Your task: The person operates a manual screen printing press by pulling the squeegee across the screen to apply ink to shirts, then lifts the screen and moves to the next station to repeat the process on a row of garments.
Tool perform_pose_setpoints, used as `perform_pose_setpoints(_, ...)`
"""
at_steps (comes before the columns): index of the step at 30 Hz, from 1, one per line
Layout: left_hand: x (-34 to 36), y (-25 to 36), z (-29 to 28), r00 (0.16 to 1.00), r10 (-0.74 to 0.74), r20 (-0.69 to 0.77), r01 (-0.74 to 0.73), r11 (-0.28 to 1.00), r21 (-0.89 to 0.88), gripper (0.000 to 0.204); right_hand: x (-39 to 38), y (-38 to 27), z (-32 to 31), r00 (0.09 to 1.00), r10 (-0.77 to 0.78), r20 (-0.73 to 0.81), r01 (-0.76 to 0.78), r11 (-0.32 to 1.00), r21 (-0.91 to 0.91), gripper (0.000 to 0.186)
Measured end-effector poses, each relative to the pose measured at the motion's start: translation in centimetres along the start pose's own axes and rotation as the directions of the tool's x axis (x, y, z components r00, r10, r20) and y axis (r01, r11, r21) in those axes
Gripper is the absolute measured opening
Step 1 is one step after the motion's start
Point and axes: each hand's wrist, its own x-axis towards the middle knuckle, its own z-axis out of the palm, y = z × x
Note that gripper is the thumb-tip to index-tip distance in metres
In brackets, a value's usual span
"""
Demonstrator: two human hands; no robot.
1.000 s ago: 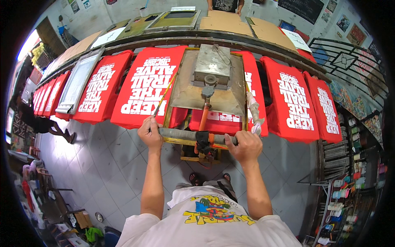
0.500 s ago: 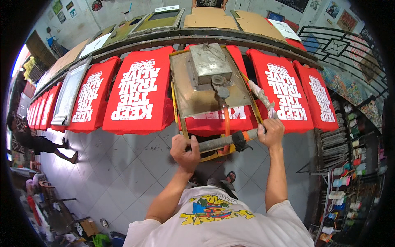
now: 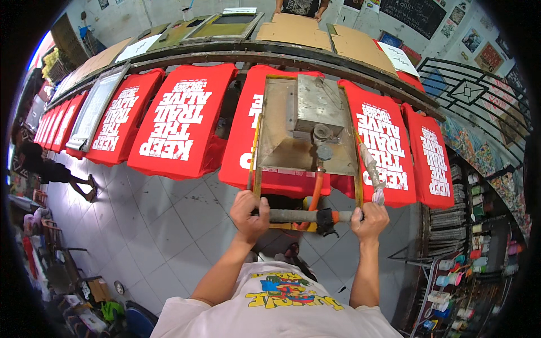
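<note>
My left hand (image 3: 249, 218) and my right hand (image 3: 367, 221) are closed around the two ends of a wrapped handle bar (image 3: 294, 216). It belongs to a yellow-edged frame carrying a wide metal hood (image 3: 273, 147) with a steel box (image 3: 318, 104) on top. An orange pipe (image 3: 316, 188) runs from a fitting on the hood toward the bar. The hood overhangs the middle red shirt (image 3: 239, 146), covering much of its white print, and reaches the edge of the right-hand shirt (image 3: 394, 163). A cloth-wrapped rod (image 3: 375, 174) lies along the frame's right side.
Red printed shirts lie in a row along a long rail (image 3: 242, 56), with a pale screen frame (image 3: 96, 110) among them. Cardboard (image 3: 293, 35) and screens lie behind. A person (image 3: 45, 163) is at left, another (image 3: 298, 7) beyond the rail. Ink tubs (image 3: 451, 279) crowd a right-side rack.
The hood assembly and both my hands have moved rightward along the shirts, twisting midway and straightening again. The shirts sit further left in view. My grip on the bar stays closed.
</note>
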Motion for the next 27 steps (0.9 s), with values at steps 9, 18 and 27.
perform_pose_setpoints(9,0.3,-2.9,-1.7,0.996,-0.041,-0.083,0.045,0.998,0.044,0.03,0.8,-4.3,-1.3,0.995,0.013,0.096,-0.021,0.996,0.087,0.038)
perform_pose_setpoints(18,0.6,-3.6,-1.8,0.985,-0.117,-0.126,0.113,0.993,-0.037,0.03,1.8,-3.8,-1.8,0.977,-0.021,0.212,-0.031,0.97,0.24,0.043)
perform_pose_setpoints(27,0.7,-3.4,-1.2,0.964,-0.195,-0.179,0.19,0.981,-0.043,0.033,3.8,-2.9,-2.3,0.942,-0.007,0.337,-0.077,0.969,0.235,0.051)
